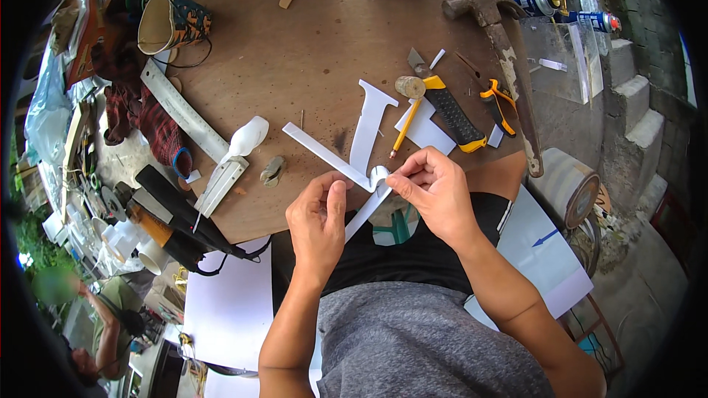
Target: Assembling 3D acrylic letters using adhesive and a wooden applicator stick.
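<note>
White and curled, a strip between the hands is pinched by the fingers of the right hand — the fingers of the left hand are bent, their grip unclear. Beyond them, a pencil and knife are seen on the desk.

1 white strip, curled mid-length, ends splayed

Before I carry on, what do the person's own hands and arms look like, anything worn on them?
The left hand and right hand are ungloved, with no ring, watch or cable showing. The forearms are bare, with no sleeve on them. The top is flecked grey.
</note>
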Tool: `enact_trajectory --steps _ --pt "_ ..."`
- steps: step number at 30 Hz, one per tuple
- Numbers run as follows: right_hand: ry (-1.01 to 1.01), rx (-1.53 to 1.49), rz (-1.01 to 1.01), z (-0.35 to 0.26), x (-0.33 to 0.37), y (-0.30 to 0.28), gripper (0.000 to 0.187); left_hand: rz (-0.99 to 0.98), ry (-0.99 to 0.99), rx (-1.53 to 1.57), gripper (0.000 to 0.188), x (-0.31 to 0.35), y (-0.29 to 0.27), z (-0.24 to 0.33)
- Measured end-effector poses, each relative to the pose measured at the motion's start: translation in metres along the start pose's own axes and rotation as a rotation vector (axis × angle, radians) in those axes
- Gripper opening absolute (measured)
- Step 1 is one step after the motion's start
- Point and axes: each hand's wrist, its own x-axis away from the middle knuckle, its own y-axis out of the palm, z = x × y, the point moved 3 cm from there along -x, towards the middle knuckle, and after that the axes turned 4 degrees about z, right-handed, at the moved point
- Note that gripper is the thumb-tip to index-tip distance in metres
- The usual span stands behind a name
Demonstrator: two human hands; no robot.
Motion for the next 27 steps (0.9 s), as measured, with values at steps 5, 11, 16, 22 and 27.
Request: enact_trajectory --steps 5,11,16,22,27 --pt "-0.011 -0.007 -0.005 0.002 0.0 0.0 0.028 0.011 -0.12 -0.072 0.03 -0.006 0.001 0.009" --pt "-0.011 -0.009 -0.003 0.002 -0.002 0.0 0.028 0.02 -0.128 -0.063 0.03 -0.009 0.003 0.011" --pt "-0.025 -0.003 0.001 0.002 -0.003 0.001 0.028 0.035 -0.123 -0.054 0.03 -0.01 0.003 0.008" --pt "-0.047 0.001 0.005 0.011 -0.007 0.002 0.029 0.05 -0.108 -0.042 0.029 -0.009 0.004 0.005" --pt "-0.081 -0.037 0.003 0.016 -0.01 0.002 0.029 0.148 0.334 -0.14 0.015 -0.005 -0.001 -0.009"
